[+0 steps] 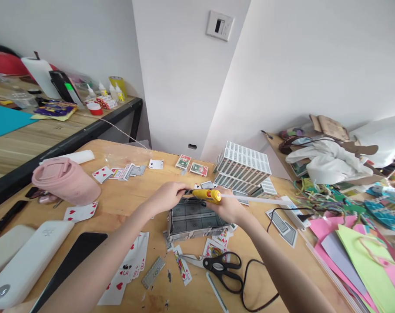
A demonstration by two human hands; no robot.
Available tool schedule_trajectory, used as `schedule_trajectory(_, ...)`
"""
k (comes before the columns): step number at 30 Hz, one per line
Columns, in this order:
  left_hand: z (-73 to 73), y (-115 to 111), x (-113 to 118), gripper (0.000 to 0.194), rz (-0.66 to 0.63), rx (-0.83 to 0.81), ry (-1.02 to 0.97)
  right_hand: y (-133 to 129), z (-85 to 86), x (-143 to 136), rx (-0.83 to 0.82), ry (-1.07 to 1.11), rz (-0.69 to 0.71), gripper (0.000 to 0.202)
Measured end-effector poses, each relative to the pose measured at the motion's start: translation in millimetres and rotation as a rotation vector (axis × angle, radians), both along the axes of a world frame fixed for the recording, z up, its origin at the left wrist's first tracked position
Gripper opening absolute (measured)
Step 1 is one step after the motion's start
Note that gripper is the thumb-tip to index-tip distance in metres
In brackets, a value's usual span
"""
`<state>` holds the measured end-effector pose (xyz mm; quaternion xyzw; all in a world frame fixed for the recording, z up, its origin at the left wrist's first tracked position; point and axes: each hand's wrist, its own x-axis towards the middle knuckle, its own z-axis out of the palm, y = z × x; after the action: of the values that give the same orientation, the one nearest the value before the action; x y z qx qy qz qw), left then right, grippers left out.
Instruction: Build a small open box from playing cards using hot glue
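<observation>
Head view: left hand sits at the far edge of the card box, fingertips drawn together by the nose end of the yellow glue gun; a small dark bit shows at them, can't tell if it's gripped or just touched. Right hand has its fingers curled closed round the glue gun, holding it over the far edge of the box, body lying roughly sideways, nose toward the left hand. Long translucent glue stick pokes out the gun's back end to the right.

Card box is mid-table, open top up, dark card backs lining the inside. Just near side of it: black-handled scissors, blades pointing left, a jack of diamonds by the tips, patterned strip left of that. Fanned cards beside left forearm. Beyond the box, right: tiered card structure; two card packs left of it. Pink cup far left, coloured paper far right.
</observation>
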<state>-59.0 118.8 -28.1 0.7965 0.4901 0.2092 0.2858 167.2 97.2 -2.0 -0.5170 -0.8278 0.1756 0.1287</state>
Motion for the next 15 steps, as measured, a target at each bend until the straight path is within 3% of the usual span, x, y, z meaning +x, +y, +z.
schedule_trajectory(4,-4.1,-0.6,2.0,0.038,0.006,0.07,0.02,0.1,-0.5,-0.5,0.035,-0.017,0.046,0.008)
schedule_trajectory(15,-1.2,-7.2,6.1,0.042,0.04,0.109,0.163,2.3,-7.1,3.3,0.053,-0.11,-0.005,0.013)
